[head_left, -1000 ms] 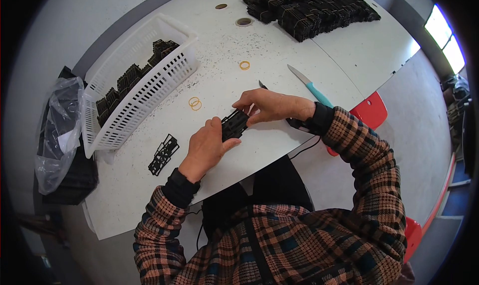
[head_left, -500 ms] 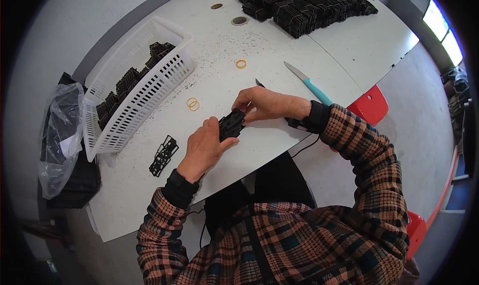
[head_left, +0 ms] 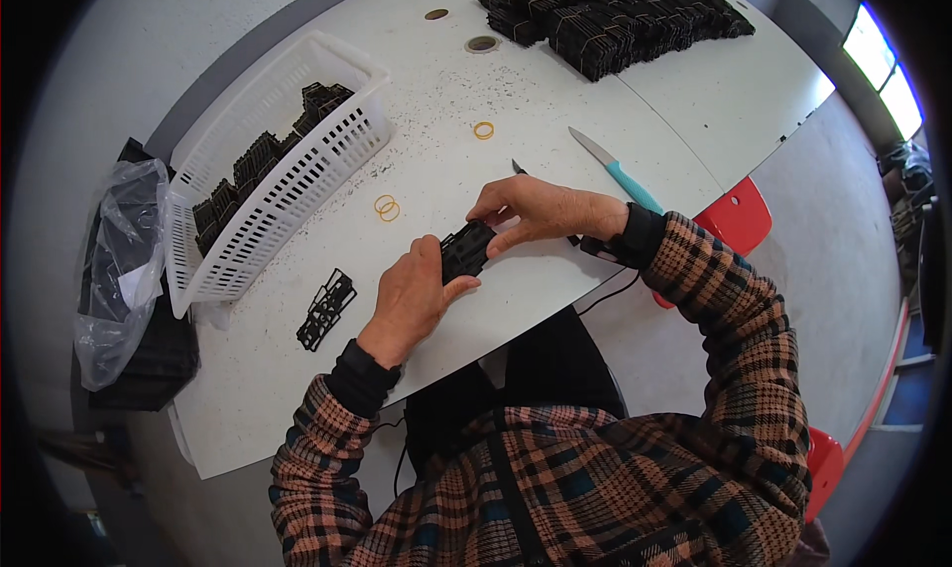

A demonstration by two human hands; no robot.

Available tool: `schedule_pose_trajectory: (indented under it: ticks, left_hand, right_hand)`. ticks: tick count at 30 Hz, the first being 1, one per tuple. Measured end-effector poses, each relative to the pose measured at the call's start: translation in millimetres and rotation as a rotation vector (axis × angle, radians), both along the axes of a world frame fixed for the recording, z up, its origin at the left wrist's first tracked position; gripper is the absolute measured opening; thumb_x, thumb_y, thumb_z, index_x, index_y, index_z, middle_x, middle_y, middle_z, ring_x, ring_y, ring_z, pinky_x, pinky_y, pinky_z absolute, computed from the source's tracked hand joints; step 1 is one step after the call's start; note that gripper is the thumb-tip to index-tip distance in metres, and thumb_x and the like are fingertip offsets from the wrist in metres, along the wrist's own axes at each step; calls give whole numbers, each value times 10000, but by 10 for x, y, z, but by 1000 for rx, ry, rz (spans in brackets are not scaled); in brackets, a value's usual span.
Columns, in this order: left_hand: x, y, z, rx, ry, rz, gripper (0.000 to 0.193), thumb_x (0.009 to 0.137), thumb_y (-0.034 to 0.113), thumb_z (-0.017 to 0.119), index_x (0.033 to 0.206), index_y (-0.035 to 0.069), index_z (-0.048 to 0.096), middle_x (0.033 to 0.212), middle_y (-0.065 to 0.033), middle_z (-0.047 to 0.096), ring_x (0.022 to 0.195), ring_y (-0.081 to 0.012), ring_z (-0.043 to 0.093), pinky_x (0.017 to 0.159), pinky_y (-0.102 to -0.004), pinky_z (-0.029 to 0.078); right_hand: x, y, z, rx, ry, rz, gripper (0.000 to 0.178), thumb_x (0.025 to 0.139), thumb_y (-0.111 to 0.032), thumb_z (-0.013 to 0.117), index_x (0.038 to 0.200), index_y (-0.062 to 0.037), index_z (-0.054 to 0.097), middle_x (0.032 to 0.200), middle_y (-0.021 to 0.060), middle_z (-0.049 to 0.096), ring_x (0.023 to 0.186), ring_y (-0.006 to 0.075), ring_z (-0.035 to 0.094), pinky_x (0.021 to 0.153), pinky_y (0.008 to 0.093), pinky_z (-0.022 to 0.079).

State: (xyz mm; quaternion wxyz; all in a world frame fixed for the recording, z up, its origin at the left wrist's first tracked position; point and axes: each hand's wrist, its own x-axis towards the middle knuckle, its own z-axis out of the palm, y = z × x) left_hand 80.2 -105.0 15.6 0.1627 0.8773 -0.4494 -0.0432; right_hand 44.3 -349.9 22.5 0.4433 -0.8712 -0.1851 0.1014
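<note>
Between my two hands is a stack of black openwork plastic frames, held just above or on the table near its front edge. My left hand grips its left end, thumb along the near side. At the other end, my right hand holds it with fingers on the far side and thumb on the near side. A loose black openwork frame lies on the table left of my left hand. Two yellow rubber bands lie beyond my left hand, and more yellow bands sit farther back.
A white perforated basket at the left holds black bundles. A turquoise-handled knife and a dark-bladed cutter lie near my right hand. Banded black stacks fill the back of the white table. A red chair stands at right.
Both hands still hold the stack, which looks slightly turned so more of its top face shows. The whole view has shifted a little.
</note>
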Motion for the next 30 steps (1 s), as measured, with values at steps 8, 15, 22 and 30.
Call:
schedule_pose_trajectory:
  ticks: [8, 15, 22, 30]
  left_hand:
    - [-17, -7, -1, -47, -30, -19, 546, 834, 423, 696, 982, -8, 396, 808, -225, 573, 749, -416, 591, 634, -438, 475]
    - [-28, -18, 14, -22, -39, 9, 533, 837, 423, 696, 949, -16, 415, 803, -226, 579, 740, -416, 598, 633, -442, 480]
    - [-35, -37, 49, 19, 1, 51, 549, 841, 448, 687, 922, -28, 426, 783, -229, 577, 733, -417, 597, 639, -445, 484]
    - [16, -41, 48, 70, 30, 33, 548, 847, 447, 681, 935, -37, 440, 827, -234, 578, 760, -403, 601, 652, -454, 488]
  right_hand:
    - [-13, -10, -14, 24, -40, 3, 465, 792, -120, 770, 1219, -28, 611, 1075, 90, 623, 977, 159, 619, 946, 293, 516]
    - [-23, 6, -77, 122, -27, -45, 389, 801, -42, 742, 1178, -47, 647, 1036, 68, 635, 915, 132, 615, 914, 284, 541]
    - [6, 1, -82, 86, -5, -66, 376, 793, -26, 743, 1159, -36, 653, 1033, 64, 637, 907, 125, 615, 903, 276, 544]
    - [-10, 24, 11, 3, -59, -5, 407, 779, -101, 779, 1157, -24, 652, 1026, 80, 649, 927, 154, 627, 924, 292, 527]
